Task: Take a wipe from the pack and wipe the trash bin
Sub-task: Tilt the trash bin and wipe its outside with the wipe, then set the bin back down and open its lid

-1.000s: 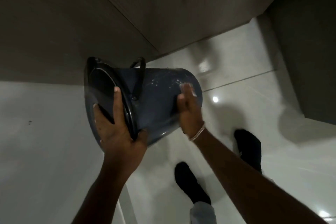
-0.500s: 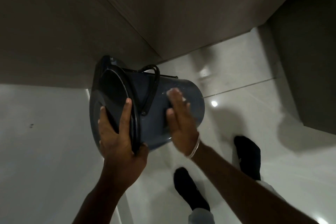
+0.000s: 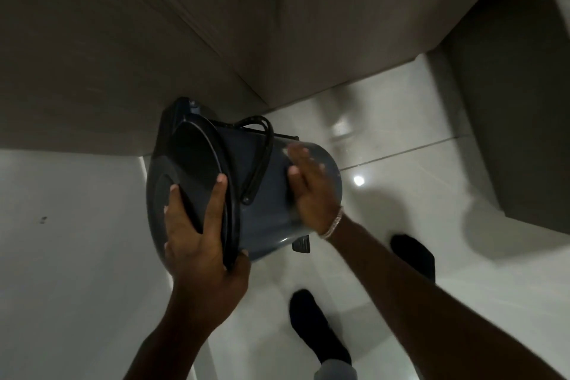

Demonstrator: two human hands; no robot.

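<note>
I am gripping the rim of the dark blue-grey round plastic trash bin (image 3: 268, 194), tipped sideways above the glossy white floor (image 3: 401, 139), in my left hand (image 3: 200, 244), fingers curled, while my right hand (image 3: 311, 191), fingers flat together, is pressing its wall mid-wipe, the wipe hidden, more surface seemingly left

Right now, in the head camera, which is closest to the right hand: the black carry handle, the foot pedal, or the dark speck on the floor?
From the right hand:
1. Black carry handle, just left, on the trash bin.
2. Foot pedal, below the wrist; nearly as close as the handle.
3. Dark speck, far left on the floor.
</note>
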